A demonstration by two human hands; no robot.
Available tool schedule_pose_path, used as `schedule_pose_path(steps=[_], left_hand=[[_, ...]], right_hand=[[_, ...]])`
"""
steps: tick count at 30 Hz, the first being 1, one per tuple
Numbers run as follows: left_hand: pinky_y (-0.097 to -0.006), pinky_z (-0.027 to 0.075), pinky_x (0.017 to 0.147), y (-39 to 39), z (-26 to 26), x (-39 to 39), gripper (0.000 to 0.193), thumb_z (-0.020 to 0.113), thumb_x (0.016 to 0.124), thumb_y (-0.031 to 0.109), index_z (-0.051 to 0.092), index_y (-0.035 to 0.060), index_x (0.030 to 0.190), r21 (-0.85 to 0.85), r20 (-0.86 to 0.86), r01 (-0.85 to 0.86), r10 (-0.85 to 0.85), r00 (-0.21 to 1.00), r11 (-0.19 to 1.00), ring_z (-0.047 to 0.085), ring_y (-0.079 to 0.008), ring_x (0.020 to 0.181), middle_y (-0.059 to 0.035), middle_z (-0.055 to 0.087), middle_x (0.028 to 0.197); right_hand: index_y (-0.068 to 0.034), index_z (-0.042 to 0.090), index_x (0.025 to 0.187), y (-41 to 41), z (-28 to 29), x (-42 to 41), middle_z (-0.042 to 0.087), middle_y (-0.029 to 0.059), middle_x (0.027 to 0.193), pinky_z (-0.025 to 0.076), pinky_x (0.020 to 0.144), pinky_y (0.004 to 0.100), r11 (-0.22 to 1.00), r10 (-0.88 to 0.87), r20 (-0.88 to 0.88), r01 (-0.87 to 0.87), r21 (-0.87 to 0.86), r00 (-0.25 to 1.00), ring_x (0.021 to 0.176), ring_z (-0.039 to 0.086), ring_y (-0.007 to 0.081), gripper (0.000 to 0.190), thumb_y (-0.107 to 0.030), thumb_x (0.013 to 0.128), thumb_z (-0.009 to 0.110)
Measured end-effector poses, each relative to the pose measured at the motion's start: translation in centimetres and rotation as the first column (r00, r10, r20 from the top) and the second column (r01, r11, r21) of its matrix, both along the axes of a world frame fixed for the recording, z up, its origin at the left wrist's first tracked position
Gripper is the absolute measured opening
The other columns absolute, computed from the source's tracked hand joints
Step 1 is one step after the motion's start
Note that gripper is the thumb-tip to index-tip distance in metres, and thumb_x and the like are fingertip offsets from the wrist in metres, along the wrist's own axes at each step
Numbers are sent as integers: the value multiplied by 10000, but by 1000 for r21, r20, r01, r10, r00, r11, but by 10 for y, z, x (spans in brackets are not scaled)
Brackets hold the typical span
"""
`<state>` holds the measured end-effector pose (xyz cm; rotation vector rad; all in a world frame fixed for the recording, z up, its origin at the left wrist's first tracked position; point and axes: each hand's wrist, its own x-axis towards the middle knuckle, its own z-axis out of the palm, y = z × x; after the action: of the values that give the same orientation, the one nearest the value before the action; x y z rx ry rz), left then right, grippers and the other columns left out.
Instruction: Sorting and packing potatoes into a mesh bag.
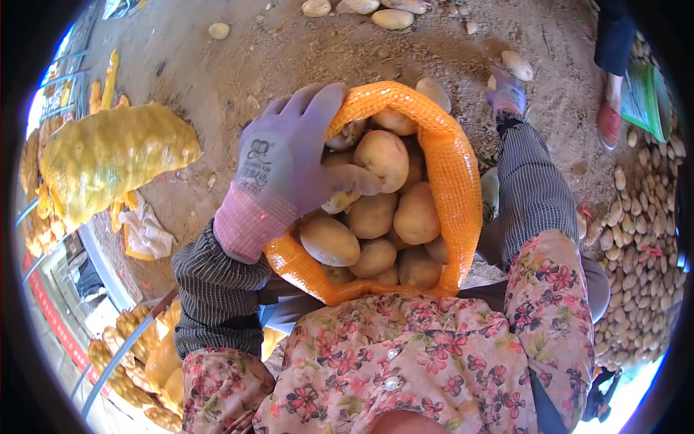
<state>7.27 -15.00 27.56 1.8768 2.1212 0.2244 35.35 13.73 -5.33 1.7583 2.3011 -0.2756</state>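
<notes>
An orange mesh sack [452, 179] stands before me with its mouth wide and its rim rolled outward. Many potatoes [329, 238] fill it. My left hand [295, 146], in a purple and grey glove, grips the sack's left rim, the thumb reaching in over the potatoes. My right hand [507, 92], gloved alike, is stretched out to the ground beyond the sack. It is at a potato [516, 65]; whether the fingers are closed on it cannot be told. Another potato [434, 94] lies against the sack's far side.
A full yellow mesh sack [122, 154] lies on the dirt at left, near a white and yellow bag [145, 230]. Several potatoes [392, 19] lie at the top. A large potato pile [640, 271] spreads along the right. Another person's red shoe [609, 126] stands near a green bag [645, 103].
</notes>
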Motion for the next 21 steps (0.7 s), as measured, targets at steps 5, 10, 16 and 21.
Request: schedule_pose_path(steps=[5,10,16,21], left_hand=[[-471,461,963,-5,0,-1,870,817,632,540,519,57,1292,5,55,-12,12,998,1000,571,-385,1154,-155,582,1273],[-470,449,993,-8,3,2,925,819,658,551,494,42,1358,23,-29,-10,11,1000,1000,553,-394,1194,-204,559,1317],[-453,459,1018,-36,41,34,866,818,760,364,387,11,1423,537,633,-180,-253,732,824,557,-341,1207,-179,546,1317],[-333,547,861,-88,61,61,578,661,854,125,428,11,1371,42,990,-440,-97,-104,897,643,-221,1001,-129,597,1158]], right_hand=[[-239,555,1355,-22,60,1,653,110,1200,521,907,420,977,-193,-432,134,-164,881,1080,648,324,631,-383,781,773],[-136,553,1334,-78,220,-20,638,62,1146,559,646,308,881,-403,-862,-124,-456,307,890,648,174,546,-374,867,707],[-83,427,1442,-168,375,-49,624,84,1193,539,810,252,718,-152,-987,-682,-139,41,1040,632,150,627,-438,946,574],[-30,386,1448,-191,372,-60,612,146,1163,521,841,341,882,305,-689,-468,-57,658,1073,614,213,753,-490,908,640]])
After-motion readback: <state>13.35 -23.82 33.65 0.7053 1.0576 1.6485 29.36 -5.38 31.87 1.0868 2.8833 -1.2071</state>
